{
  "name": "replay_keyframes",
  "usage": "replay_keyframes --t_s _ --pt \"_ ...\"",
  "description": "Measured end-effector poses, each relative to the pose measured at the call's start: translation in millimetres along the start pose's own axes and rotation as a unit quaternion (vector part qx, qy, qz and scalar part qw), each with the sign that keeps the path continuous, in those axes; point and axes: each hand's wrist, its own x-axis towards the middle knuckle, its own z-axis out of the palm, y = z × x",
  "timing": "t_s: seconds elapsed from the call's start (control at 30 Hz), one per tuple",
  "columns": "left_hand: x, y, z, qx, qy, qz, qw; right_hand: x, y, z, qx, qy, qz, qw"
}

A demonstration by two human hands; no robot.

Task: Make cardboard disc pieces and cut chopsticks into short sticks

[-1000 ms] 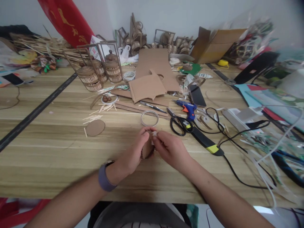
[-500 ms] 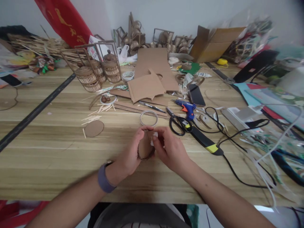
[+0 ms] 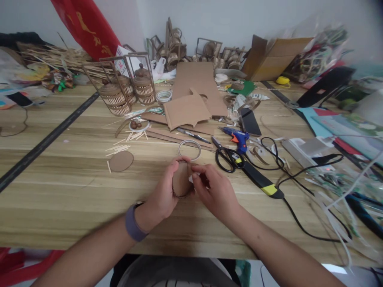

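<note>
A small round brown cardboard piece (image 3: 181,181) sits between both hands above the wooden table (image 3: 66,187), its flat face turned toward me. My left hand (image 3: 163,195), with a purple wristband, curls round its left edge and top. My right hand (image 3: 214,189) pinches its right edge with fingertips. A white ring (image 3: 189,148) lies flat on the table just beyond the hands. A loose cardboard disc (image 3: 121,161) lies to the left.
Black scissors (image 3: 225,157), a blue glue gun (image 3: 236,137), a yellow-black tool (image 3: 260,181) and black cables (image 3: 299,171) lie to the right. Cardboard sheets (image 3: 191,107), woven basket models (image 3: 131,89), a phone (image 3: 249,121) and scattered sticks (image 3: 119,147) fill the back.
The cardboard piece has turned in my hands so its round flat face shows more fully. Both hands stay in about the same place.
</note>
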Motion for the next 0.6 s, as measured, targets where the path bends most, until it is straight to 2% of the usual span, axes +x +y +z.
replay_keyframes --t_s 0.17,0.4,0.6 --pt "1.1 -0.8 3.3 -0.002 0.015 0.026 1.000 -1.0 1.2 0.1 -0.051 -0.010 -0.040 0.998" --pt "0.8 -5.5 2.9 0.008 0.011 0.043 0.999 -1.9 0.8 -2.4 -0.100 -0.017 -0.046 0.994" --pt "-0.7 -8.9 0.8 0.020 0.009 0.033 0.999 -1.6 0.4 -2.9 -0.132 -0.014 -0.066 0.989"
